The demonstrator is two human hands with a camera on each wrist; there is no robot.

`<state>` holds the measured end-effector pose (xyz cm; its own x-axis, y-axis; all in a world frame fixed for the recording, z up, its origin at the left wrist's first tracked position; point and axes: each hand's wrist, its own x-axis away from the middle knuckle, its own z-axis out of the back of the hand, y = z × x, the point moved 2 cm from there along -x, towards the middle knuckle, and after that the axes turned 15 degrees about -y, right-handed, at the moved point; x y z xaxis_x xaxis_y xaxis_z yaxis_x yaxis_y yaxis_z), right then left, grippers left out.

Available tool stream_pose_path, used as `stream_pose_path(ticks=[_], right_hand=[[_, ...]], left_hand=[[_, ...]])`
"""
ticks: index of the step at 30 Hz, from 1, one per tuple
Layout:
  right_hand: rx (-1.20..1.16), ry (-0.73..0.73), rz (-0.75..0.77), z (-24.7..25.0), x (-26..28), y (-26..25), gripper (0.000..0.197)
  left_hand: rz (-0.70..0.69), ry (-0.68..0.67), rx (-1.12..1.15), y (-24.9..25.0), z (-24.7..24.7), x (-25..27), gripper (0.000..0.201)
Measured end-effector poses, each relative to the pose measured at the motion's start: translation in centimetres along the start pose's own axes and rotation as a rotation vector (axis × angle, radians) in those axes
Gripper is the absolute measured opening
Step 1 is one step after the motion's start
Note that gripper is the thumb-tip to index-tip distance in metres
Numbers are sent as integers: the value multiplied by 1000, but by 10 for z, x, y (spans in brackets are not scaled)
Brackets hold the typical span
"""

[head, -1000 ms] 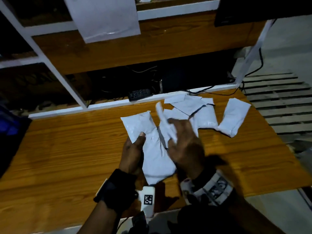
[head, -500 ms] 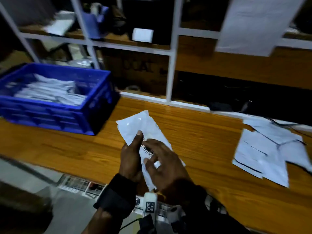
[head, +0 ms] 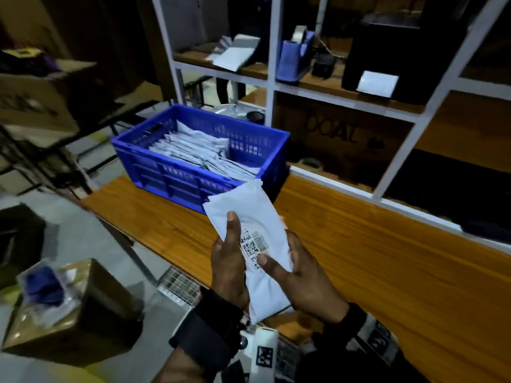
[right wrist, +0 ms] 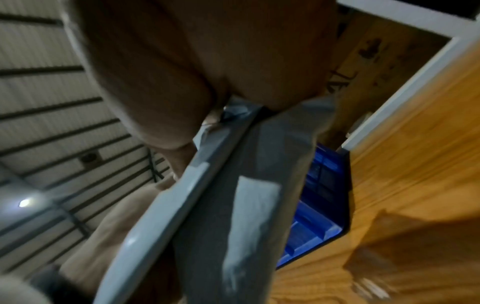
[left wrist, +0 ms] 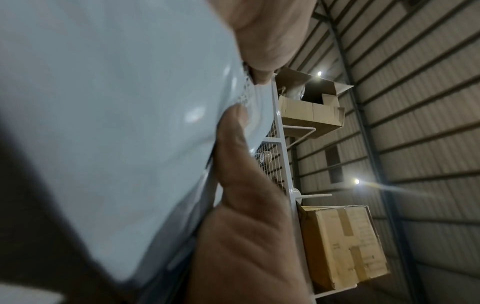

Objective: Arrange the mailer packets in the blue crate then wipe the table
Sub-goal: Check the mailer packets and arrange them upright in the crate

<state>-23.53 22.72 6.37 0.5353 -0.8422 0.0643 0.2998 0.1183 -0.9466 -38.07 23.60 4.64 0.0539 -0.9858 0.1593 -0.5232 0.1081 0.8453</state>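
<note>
Both hands and the held mailer packets (head: 257,239) have swung left, now just short of the blue crate (head: 177,181). Left hand (head: 229,261) grips the stack's left edge, thumb on top. Right hand (head: 301,277) clamps the right edge, thumb on the barcode label (head: 253,246). Beyond the grip, crate sits on the wooden table (head: 387,266), packets (head: 193,150) filed inside.

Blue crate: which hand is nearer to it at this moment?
Left, narrowly. The left hand grips the mailer packets on the side facing the blue crate; the right hand holds them on the far side, away from the crate.
</note>
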Motion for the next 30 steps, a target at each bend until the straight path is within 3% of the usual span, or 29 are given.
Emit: stream_pose_path(ticks=[5, 10, 15, 17, 21, 26, 30], right_hand=[[136, -111, 42, 16, -42, -13, 45], [227, -204, 43, 54, -105, -48, 61], [303, -255, 78, 87, -186, -91, 67], [374, -273, 88, 94, -215, -100, 63], [519, -241, 69, 102, -267, -115, 55], [636, -160, -84, 109, -340, -119, 38], [752, -117, -280, 107, -399, -102, 37]], left_hand=[[-149, -138, -91, 54, 39, -45, 47], [-236, -242, -168, 105, 64, -115, 59], [-309, -216, -96, 144, 54, -168, 67], [-293, -242, -91, 162, 54, -190, 66], [-232, -335, -188, 204, 75, -250, 45], [-83, -615, -467, 246, 118, -341, 64], [-66, -679, -717, 254, 144, -411, 70]])
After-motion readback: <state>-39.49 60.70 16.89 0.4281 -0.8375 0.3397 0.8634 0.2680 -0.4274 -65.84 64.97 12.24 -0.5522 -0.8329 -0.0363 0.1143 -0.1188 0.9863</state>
